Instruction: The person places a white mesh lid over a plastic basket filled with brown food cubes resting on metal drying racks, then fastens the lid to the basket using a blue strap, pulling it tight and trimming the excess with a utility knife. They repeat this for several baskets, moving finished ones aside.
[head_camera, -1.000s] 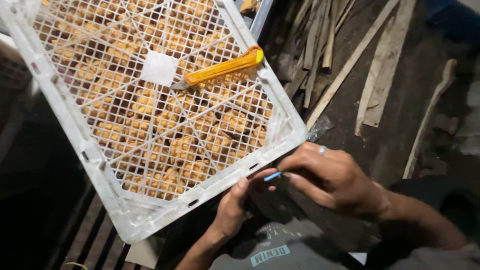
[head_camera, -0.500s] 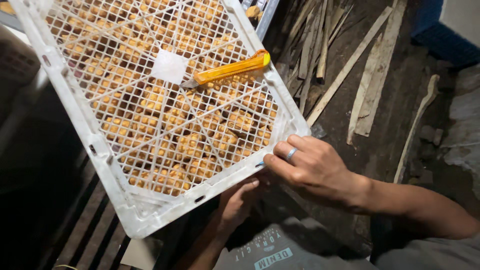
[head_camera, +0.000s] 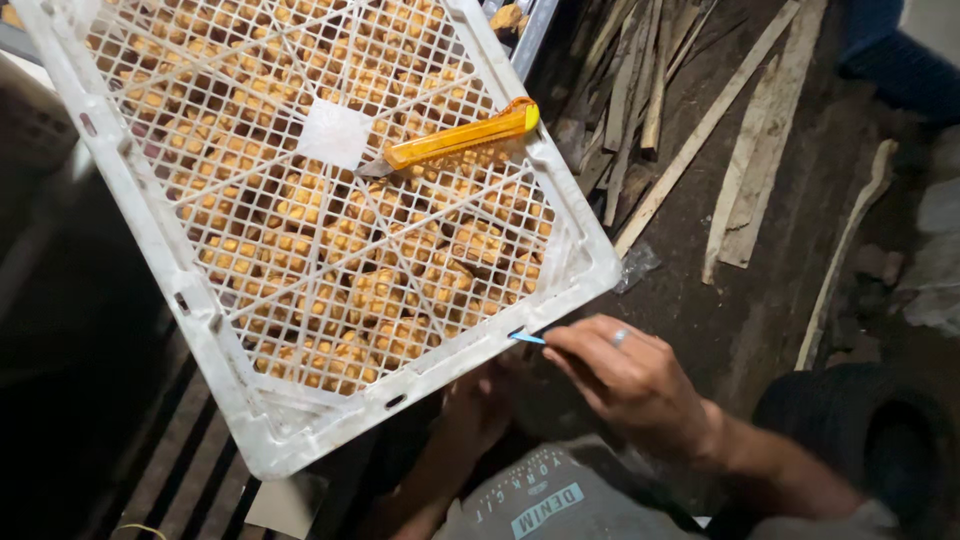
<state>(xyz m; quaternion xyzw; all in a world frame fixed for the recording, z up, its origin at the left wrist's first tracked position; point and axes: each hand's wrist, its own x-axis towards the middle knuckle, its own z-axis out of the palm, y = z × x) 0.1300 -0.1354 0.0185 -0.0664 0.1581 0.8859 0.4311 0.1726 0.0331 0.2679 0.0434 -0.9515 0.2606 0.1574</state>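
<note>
A white plastic lattice crate lies upside down over several golden-brown pieces seen through its mesh. On it rests a yellow-handled utility knife with its blade pointing left. My right hand, with a ring on one finger, pinches a small thin blue object beside the crate's near right corner. My left hand is partly hidden below the crate's edge, fingers curled under the rim; what it grips is unclear.
Loose wooden slats and sticks lie scattered on the dark ground to the right. A dark tyre-like round object sits at the lower right. A dark slatted surface runs under the crate at lower left.
My right hand has slid from the crate's corner down and right, drawing the thin blue object out from the edge. The view has shifted a little.
</note>
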